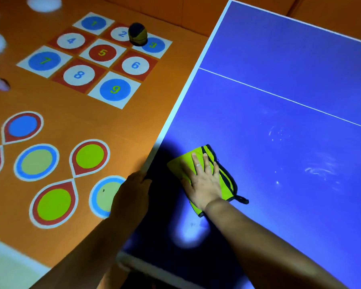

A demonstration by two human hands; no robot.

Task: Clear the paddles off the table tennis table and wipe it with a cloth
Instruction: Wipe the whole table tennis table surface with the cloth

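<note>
A yellow-green cloth (225,182) with dark trim and a small loop lies flat on the blue table tennis table (279,80), near its left edge. My right hand (204,180) presses flat on the cloth with fingers straight and spread. My left hand (131,195) grips the table's white left edge, fingers curled over it. White smudges (319,170) mark the blue surface to the right of the cloth. No paddle is in view.
An orange floor (133,126) with a numbered grid (96,57) and coloured circles lies left of the table. A dark blue and yellow ball-like object (138,34) sits on the grid. A white centre line (279,97) crosses the table.
</note>
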